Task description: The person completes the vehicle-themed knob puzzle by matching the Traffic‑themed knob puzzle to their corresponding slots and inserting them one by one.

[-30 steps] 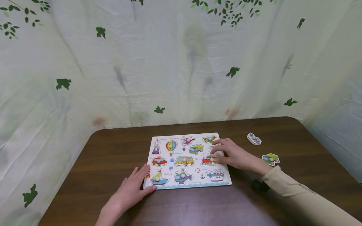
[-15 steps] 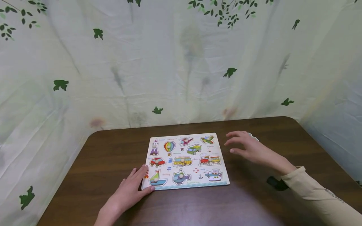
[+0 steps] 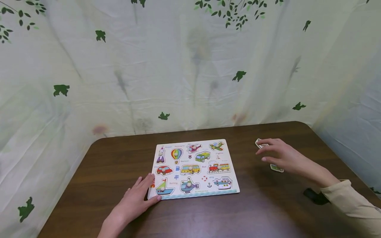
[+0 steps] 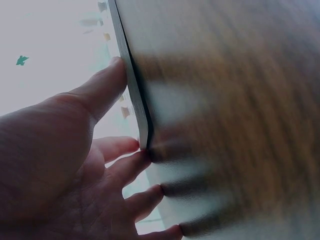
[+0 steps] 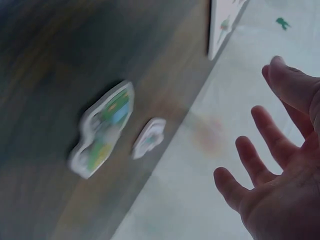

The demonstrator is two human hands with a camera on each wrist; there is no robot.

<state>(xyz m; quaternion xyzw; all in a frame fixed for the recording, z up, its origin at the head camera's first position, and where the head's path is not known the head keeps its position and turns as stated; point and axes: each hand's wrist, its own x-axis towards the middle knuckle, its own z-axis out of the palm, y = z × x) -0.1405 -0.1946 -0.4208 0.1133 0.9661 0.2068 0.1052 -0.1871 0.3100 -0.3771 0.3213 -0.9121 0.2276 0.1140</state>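
Note:
A white knob puzzle board [image 3: 205,190], printed with colourful vehicles, lies on the brown table. My left hand [image 3: 133,198] rests at its near left corner, thumb over the front edge and fingers along the left side. In the left wrist view the thumb and fingertips touch the board's edge [image 4: 140,107]. My right hand [image 3: 282,155] hovers right of the board, fingers loosely bent and holding nothing. Below it, partly hidden, are a green truck puzzle piece [image 5: 107,131] and a smaller pale piece [image 5: 149,138], both flat on the table.
The brown table [image 3: 253,215] has rounded far corners. Behind it hangs a pale curtain [image 3: 178,66] with green leaf prints. A small black object [image 3: 316,196] shows beside the right sleeve [image 3: 351,201].
My right hand has left the board's right side and moved right, over the loose pieces. The left hand stays at the board's corner. The head view has shifted slightly.

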